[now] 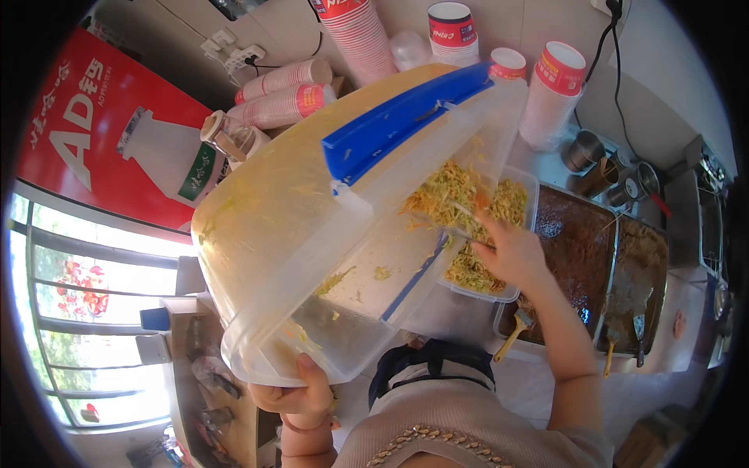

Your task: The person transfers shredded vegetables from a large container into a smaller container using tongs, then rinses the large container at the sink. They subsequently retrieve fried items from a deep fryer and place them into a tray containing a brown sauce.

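Note:
My left hand [295, 389] grips the lower corner of a large translucent plastic bin [263, 234] with blue latches [404, 123]. The bin is tilted, its mouth towards the right. Metal tongs [462, 234] are in my right hand [512, 251], their tips among shredded vegetables [447, 193] at the bin's mouth. Below and to the right of the mouth, a smaller clear plastic container [531, 199] holds more of the shredded vegetables [508, 205]. A few shreds cling to the inside of the bin.
Right of the container are trays of brown sauce [576, 251], with yellow-handled brushes [515, 336] and a spatula [639, 333]. Stacked paper cups [556, 93], a glass jug [231, 137] and metal pots [584, 151] stand behind. A red drink poster [111, 128] is at left, above a wooden shelf unit [181, 362].

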The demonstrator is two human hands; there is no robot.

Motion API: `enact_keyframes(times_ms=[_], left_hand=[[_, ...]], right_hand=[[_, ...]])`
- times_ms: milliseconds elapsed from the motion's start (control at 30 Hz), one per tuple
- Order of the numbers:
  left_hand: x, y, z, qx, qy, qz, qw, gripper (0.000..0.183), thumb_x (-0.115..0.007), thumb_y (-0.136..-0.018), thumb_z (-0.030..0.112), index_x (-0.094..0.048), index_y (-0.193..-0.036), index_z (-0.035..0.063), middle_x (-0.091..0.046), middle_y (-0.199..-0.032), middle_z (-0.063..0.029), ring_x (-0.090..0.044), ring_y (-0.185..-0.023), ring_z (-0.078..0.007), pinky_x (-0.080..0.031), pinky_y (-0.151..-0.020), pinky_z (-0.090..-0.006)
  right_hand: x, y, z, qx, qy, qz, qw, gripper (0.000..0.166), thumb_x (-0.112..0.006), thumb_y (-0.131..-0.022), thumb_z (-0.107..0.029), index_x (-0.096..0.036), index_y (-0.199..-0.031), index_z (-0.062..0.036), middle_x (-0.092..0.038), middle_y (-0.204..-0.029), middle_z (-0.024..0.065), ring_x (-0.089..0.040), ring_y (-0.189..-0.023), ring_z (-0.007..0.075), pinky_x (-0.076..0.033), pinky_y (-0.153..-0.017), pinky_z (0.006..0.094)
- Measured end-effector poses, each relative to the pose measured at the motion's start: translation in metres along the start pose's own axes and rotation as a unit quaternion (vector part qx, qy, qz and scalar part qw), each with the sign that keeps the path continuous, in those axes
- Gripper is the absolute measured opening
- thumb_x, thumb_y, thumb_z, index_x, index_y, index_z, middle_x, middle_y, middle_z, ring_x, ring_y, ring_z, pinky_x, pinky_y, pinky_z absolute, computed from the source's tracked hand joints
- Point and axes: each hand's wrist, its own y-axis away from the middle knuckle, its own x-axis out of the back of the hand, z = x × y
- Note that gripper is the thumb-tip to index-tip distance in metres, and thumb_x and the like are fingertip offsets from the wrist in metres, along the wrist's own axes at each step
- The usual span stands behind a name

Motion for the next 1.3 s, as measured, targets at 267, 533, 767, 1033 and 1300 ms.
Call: enact_keyframes(times_ms=[267,533,767,1033,1300], left_hand=[[0.001,0.001,-0.002,-0.001,0.006,-0.046,0.999,0.045,-0.069,-0.080,0.018,-0.056,-0.115,-0.0067,-0.062,-0.109,-0.0163,-0.061,-0.094,-0.0248,-0.049,-0.083,-0.0352],[-0.005,0.000,-0.017,-0.028,-0.013,0.018,0.999,0.049,-0.072,-0.084,0.027,-0.055,-0.114,-0.0077,-0.063,-0.103,-0.0121,-0.062,-0.089,-0.0178,-0.051,-0.079,-0.0310],[-0.006,0.002,-0.019,-0.018,-0.013,0.021,1.000,0.045,-0.072,-0.084,0.027,-0.056,-0.108,-0.0069,-0.064,-0.101,-0.0118,-0.061,-0.086,-0.0169,-0.051,-0.077,-0.0306],[-0.004,0.008,-0.014,-0.010,0.006,-0.009,1.000,0.046,-0.069,-0.080,0.018,-0.058,-0.116,-0.0081,-0.065,-0.107,-0.0186,-0.064,-0.091,-0.0278,-0.051,-0.081,-0.0356],[-0.014,0.004,-0.020,-0.009,-0.011,0.058,0.998,0.045,-0.070,-0.084,0.024,-0.056,-0.113,-0.0069,-0.063,-0.106,-0.0144,-0.061,-0.089,-0.0206,-0.051,-0.077,-0.0326]], right_hand=[[0.026,-0.109,0.104,0.037,-0.116,-0.020,0.992,0.055,-0.067,-0.085,-0.037,-0.055,-0.133,-0.0130,-0.066,-0.113,0.0176,-0.065,-0.103,0.0307,-0.049,-0.088,0.0410],[0.049,-0.105,0.075,0.141,-0.034,-0.176,0.974,0.048,-0.069,-0.085,-0.027,-0.059,-0.131,-0.0175,-0.067,-0.107,0.0179,-0.064,-0.095,0.0347,-0.049,-0.083,0.0439],[0.101,-0.042,0.085,0.035,0.024,-0.180,0.983,0.056,-0.074,-0.080,-0.025,-0.056,-0.131,-0.0148,-0.066,-0.087,0.0126,-0.064,-0.078,0.0292,-0.050,-0.072,0.0401],[0.058,-0.110,0.071,0.004,-0.044,-0.157,0.987,0.049,-0.067,-0.088,-0.033,-0.056,-0.127,-0.0071,-0.067,-0.104,0.0187,-0.064,-0.098,0.0349,-0.049,-0.084,0.0435],[0.049,-0.128,0.085,0.163,-0.052,-0.219,0.961,0.040,-0.068,-0.086,-0.031,-0.061,-0.119,-0.0097,-0.067,-0.099,0.0162,-0.064,-0.093,0.0340,-0.049,-0.081,0.0437]])
